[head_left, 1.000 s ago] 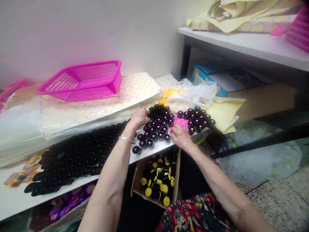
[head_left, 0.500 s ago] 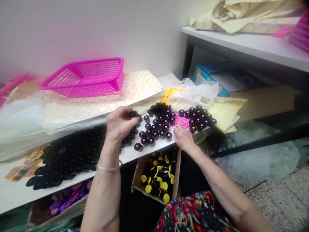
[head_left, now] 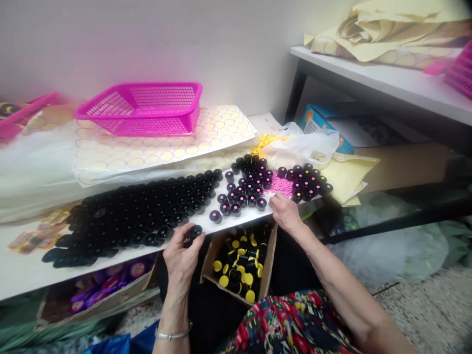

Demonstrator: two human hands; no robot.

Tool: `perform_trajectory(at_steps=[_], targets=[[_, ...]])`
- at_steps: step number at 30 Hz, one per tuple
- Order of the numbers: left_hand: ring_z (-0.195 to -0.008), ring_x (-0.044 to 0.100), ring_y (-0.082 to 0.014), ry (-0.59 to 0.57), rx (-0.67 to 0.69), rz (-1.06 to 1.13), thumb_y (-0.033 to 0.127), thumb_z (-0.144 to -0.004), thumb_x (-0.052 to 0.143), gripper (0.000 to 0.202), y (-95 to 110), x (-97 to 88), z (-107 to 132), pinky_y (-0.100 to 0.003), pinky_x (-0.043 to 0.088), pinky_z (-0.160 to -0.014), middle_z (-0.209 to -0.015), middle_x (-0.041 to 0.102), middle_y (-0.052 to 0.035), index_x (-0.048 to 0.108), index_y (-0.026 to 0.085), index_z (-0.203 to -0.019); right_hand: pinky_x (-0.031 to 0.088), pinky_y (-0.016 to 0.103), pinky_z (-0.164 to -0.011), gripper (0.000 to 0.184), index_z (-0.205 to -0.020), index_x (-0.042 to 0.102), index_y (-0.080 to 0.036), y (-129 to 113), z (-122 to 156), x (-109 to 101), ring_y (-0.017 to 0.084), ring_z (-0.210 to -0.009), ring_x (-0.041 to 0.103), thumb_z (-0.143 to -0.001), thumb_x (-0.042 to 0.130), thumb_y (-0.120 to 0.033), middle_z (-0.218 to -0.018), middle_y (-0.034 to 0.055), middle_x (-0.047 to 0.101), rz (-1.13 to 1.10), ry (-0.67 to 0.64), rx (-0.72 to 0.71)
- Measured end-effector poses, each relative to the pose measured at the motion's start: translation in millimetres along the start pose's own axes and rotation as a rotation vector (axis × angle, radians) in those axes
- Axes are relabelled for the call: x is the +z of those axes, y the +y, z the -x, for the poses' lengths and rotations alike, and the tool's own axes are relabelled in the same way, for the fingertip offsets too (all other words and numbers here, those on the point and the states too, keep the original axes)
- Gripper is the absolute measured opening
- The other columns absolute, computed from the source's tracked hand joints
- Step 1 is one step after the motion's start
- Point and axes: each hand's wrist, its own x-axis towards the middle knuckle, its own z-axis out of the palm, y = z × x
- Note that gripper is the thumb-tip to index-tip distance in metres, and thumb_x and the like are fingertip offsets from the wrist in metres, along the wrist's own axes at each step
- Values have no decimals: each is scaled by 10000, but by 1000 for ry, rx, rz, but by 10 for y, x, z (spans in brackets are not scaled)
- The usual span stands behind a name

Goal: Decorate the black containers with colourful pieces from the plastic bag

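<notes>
My left hand point(head_left: 182, 255) is at the front edge of the white shelf point(head_left: 25, 280), fingers closed on a small black cap point(head_left: 194, 231) beside the big block of plain black caps point(head_left: 140, 211). My right hand point(head_left: 284, 212) rests further right at the shelf edge, fingers curled and pinched near a heap of tiny pink discs point(head_left: 280, 185). What it holds, if anything, is too small to make out. Black caps with pink centres point(head_left: 245, 189) stand in clusters on both sides of that heap.
A pink mesh basket point(head_left: 143, 108) sits on sheets of round stickers point(head_left: 162, 147) at the back. Under the shelf stands a cardboard box of black-and-yellow caps point(head_left: 238, 263). A plastic bag point(head_left: 306, 142), yellow papers point(head_left: 344, 179) and a higher table point(head_left: 387, 78) lie to the right.
My left hand carried a black cap from the pink-centred cluster down and left to the front edge by the plain black block. My right hand stayed by the pink discs.
</notes>
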Motion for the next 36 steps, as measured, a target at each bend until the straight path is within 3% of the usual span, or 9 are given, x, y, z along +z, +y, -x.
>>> perform_trajectory(at_steps=[3, 11, 17, 24, 32, 36], targets=[[-834, 627, -167, 5, -21, -8, 364, -652, 693, 385, -47, 54, -13, -313, 501, -809, -963, 668, -47, 644, 172, -982, 250, 265, -585, 227, -810, 565, -165, -9, -35, 6, 143, -724, 477, -870, 351, -120, -828, 50, 546, 74, -42, 16], [-919, 619, -196, 15, -58, 13, 390, -643, 694, 440, -136, 118, -92, -369, 472, -900, -995, 671, -69, 645, 162, -1016, 262, 266, -582, 164, -895, 561, -160, -49, -234, -132, 169, -738, 536, -813, 423, -130, -824, 63, 594, 87, -299, 143], [-857, 636, -178, 36, -112, 191, 351, -593, 750, 471, -107, 124, 35, -367, 497, -882, -949, 676, -60, 641, 154, -1007, 277, 271, -590, 228, -852, 566, -154, -83, -87, -51, 165, -745, 507, -856, 346, -96, -872, 79, 562, 96, -95, 23], [-806, 646, -156, 6, -205, 441, 241, -513, 806, 454, 157, 163, 221, -347, 521, -861, -875, 688, -40, 657, 143, -931, 345, 249, -643, 133, -825, 581, -165, 72, 33, 42, 150, -733, 500, -833, 448, -162, -816, 45, 527, -205, 57, -9], [-844, 642, -143, -319, -382, 669, 160, -521, 801, 421, 479, 377, 511, -263, 530, -797, -915, 687, -42, 662, 153, -919, 338, 252, -621, 204, -715, 580, -173, 3, -2, 23, 146, -712, 498, -854, 430, -182, -784, 38, 519, -160, 24, 56], [-828, 633, -145, -414, -382, 668, 147, -498, 810, 441, 615, 513, 630, -277, 521, -807, -906, 669, -40, 669, 153, -917, 381, 263, -665, 154, -727, 556, -177, -124, 126, -151, 146, -717, 503, -843, 454, -173, -775, 35, 518, -334, 161, 89]])
